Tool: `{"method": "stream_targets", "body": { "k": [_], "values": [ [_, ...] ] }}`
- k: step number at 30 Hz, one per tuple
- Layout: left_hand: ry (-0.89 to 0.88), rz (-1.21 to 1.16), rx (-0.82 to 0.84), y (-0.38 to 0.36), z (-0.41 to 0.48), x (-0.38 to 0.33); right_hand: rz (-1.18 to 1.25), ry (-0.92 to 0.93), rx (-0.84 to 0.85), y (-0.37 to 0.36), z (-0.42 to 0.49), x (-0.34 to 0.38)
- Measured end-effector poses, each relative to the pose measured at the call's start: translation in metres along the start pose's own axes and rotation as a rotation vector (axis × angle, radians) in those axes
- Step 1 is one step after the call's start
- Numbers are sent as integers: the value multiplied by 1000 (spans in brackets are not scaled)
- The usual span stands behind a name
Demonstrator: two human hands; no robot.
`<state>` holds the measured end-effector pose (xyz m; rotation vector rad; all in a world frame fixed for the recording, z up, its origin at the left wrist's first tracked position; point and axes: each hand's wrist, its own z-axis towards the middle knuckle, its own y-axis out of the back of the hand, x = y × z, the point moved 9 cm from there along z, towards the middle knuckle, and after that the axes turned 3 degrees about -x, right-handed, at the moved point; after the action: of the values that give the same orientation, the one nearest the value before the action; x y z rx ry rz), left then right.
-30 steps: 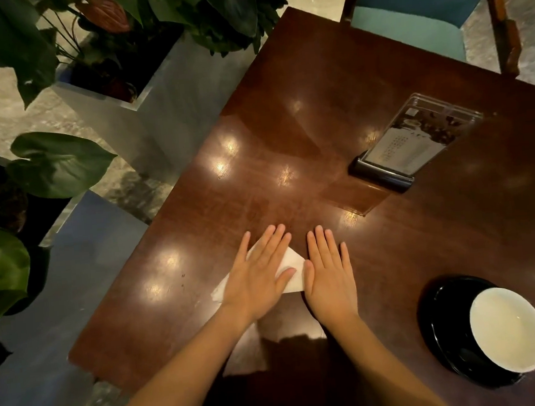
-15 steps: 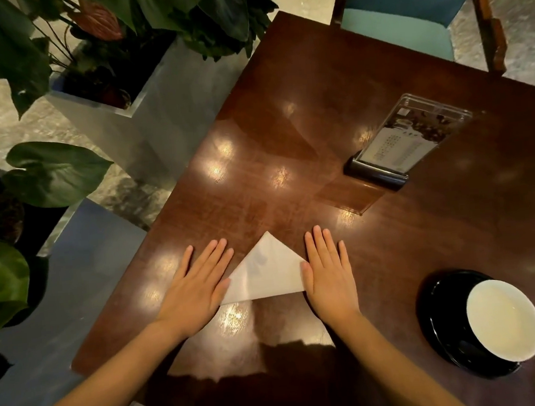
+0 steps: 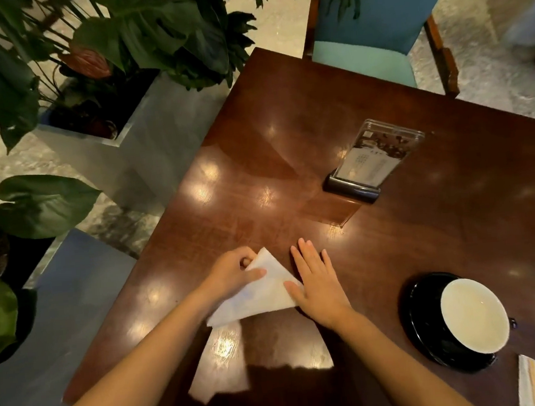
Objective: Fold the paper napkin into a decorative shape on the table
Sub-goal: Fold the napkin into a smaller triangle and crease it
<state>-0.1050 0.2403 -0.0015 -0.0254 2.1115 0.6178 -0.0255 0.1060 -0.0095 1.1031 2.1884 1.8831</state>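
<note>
Half a second ago the left hand (image 3: 233,274) lay flat beside the folded triangle; now it has curled onto the napkin (image 3: 260,294) and taken hold near the apex, and the triangle has swung so its long edge slants down to the left instead of running level. The right hand (image 3: 319,283) has hardly shifted.

The napkin lies on the table (image 3: 286,137) between the 2 hands, near the front edge, its far tip raised slightly off the wood as far as can be judged. The left hand pinches the upper left edge, thumb on top of the paper and fingers bent around the tip, wrist angled in from the lower left. This grip probably serves to lift or turn a corner for the next fold.

The right hand is spread flat, fingers together and pointing away, palm on the table with the thumb side resting on the napkin's right corner. That looks like an anchor, keeping the thin paper from sliding while the other hand works it.
</note>
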Motion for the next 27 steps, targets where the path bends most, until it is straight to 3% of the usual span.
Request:
{"method": "stream_targets", "body": {
  "k": [4,7,11,16,21,27],
  "values": [
    [-259,-107,79,4,-19,-37,453,142,210,38,7,46],
    [-327,-170,10,23,-24,-48,499,120,288,49,12,56],
    [-340,-137,-60,44,-27,-45,849,-19,482,36,-8,49],
    [-144,-231,-32,31,-32,-24,884,16,456,52,-17,42],
    [116,-428,456,-15,-62,-17,868,15,519,60,-20,30],
    [175,-396,475,4,-50,-4,826,-72,550,47,-17,19]
  ]
}}
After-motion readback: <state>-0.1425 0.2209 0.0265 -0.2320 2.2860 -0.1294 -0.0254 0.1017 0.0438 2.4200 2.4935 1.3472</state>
